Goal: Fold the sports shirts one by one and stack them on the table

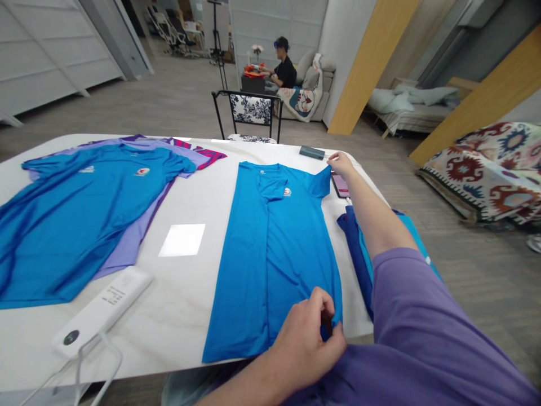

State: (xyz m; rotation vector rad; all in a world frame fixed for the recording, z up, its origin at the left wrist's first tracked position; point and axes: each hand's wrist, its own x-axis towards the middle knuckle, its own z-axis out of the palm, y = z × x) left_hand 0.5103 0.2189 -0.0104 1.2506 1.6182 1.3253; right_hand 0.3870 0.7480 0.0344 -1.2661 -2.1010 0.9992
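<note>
A blue T-shirt lies lengthwise on the white table, its left side folded in over the middle. My left hand is closed in a pinch on the shirt's bottom hem at the near right corner. My right hand reaches far across and is closed on the tip of the shirt's right sleeve, near the collar end. My right arm wears a purple sleeve.
A stack of shirts, blue on top, lies spread at the left. A white power strip sits near the front edge. A phone and a dark case lie at the far right. Folded blue clothes hang at the right edge. A black chair stands behind; a person sits far back.
</note>
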